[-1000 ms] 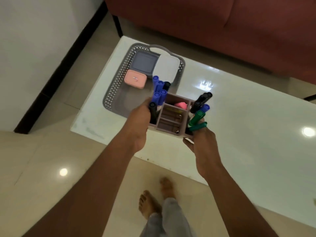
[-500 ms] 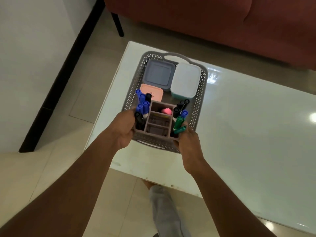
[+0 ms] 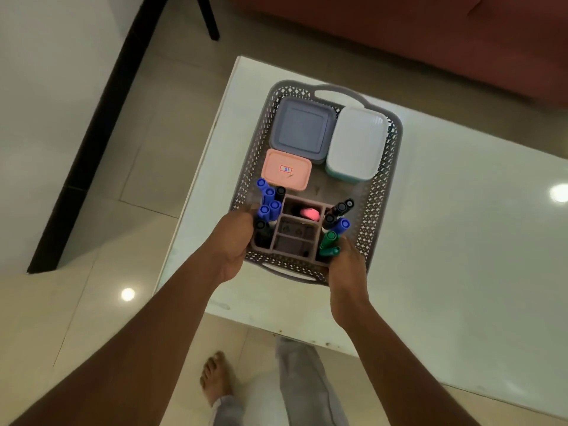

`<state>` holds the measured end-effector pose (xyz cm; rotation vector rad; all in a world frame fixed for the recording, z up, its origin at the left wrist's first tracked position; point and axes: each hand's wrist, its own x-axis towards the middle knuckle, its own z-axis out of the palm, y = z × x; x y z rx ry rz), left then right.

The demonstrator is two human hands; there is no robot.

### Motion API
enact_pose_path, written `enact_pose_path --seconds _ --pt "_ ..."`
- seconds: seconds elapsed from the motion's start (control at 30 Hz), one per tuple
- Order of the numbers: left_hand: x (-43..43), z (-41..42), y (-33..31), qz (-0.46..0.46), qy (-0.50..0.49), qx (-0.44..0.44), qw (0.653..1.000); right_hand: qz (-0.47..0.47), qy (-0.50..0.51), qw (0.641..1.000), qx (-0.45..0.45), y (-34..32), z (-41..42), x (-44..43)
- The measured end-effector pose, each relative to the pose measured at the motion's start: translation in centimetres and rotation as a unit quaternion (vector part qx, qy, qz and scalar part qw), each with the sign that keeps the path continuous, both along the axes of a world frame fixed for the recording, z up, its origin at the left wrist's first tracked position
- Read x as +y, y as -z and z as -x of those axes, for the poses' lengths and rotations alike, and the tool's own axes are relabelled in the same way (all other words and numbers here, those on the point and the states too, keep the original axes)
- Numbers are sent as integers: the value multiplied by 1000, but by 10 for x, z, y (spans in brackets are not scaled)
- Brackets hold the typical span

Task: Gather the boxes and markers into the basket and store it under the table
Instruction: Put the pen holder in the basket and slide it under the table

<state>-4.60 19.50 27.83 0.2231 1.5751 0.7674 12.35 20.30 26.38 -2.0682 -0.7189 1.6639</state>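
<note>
Fingers of your left hand [image 3: 235, 241] and right hand [image 3: 345, 265] clamp the marker organizer [image 3: 295, 235] | lower it level into the basket's [image 3: 381, 192] near end | release both sides together.

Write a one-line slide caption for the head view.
Both hands, left and right, set a marker organiser into the basket beside three boxes.
</note>
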Motion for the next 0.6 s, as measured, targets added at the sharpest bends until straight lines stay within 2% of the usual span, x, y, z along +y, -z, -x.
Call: enact_pose_path --seconds 0.2,0.4,0.5,0.6 --pt "3 -7 0 2 21 23 1000 -15 48 999 11 -2 -5 -5" --pt "2 -7 7 4 -5 28 1000 -32 51 998 -2 2 -9 -6" --pt "1 -6 9 -13 -30 138 990 -98 51 993 -34 -6 -17 -5" --pt "-1 -4 10 -95 -11 308 947 -187 50 979 -59 -15 -30 2"
